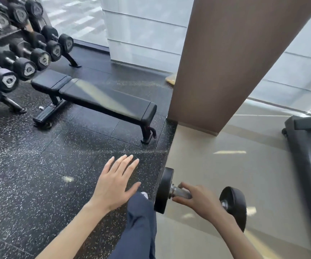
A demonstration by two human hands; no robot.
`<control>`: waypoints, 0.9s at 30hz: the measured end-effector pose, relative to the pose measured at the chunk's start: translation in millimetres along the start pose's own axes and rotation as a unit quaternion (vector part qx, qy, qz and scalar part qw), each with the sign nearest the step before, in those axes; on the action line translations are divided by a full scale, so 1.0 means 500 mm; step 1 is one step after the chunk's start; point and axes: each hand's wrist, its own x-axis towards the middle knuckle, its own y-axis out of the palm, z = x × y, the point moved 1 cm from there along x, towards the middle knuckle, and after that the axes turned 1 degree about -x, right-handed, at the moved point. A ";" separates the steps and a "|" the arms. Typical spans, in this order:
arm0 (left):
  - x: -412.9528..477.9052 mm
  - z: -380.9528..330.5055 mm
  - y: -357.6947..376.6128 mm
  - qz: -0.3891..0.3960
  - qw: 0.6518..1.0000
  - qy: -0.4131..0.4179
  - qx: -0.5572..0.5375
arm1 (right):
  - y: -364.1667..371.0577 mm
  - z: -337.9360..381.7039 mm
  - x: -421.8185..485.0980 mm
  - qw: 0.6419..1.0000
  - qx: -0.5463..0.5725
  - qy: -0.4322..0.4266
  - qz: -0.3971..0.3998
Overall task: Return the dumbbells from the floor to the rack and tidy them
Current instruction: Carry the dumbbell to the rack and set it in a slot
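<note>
Black rubber heads are seen at both ends of the dumbbell [164, 191], whose metal bar is gripped by the right hand [197, 200], fingers and thumb curled round it. The dumbbell is held low over the seam where the speckled floor [29, 165] meets beige tiling, well apart from the rack [72, 60] at the floor's far left corner; whether it touches the floor cannot be told. The left hand [116, 184] is held empty, palm down, fingers straight and slightly spread, above the floor. Other dumbbells [38, 55] are stored on the rack. A bench [102, 98] is placed between rack and pillar [225, 62].
</note>
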 end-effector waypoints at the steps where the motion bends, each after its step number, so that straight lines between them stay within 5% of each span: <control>1: 0.043 0.022 -0.006 0.000 1.000 0.000 -0.001 | -0.023 0.002 0.039 1.000 -0.003 0.004 0.003; 13: 0.438 0.236 -0.052 0.005 1.000 0.008 0.002 | -0.296 0.038 0.453 0.998 -0.002 -0.004 -0.059; 27: 0.904 0.307 0.042 0.023 0.997 -0.072 0.022 | -0.534 -0.131 0.922 0.998 -0.039 -0.050 -0.009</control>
